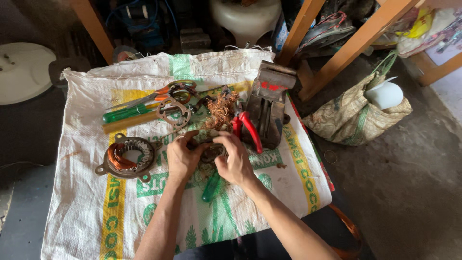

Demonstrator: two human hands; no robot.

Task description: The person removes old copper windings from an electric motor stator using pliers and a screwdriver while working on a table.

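Both hands, left hand (182, 159) and right hand (235, 161), close around a small metal part (210, 153) mid-sack (86, 212); fingers hide most of it. A green screwdriver (211, 187) pokes out underneath.

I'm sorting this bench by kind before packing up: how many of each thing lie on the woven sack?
Wound stator: 1
Bare ring frame: 1
Green-handled screwdrivers: 2
Red-handled pliers: 1
Scissors: 1
Copper wire tangle: 1
Metal vise: 1
Part held in both hands: 1
Total: 9
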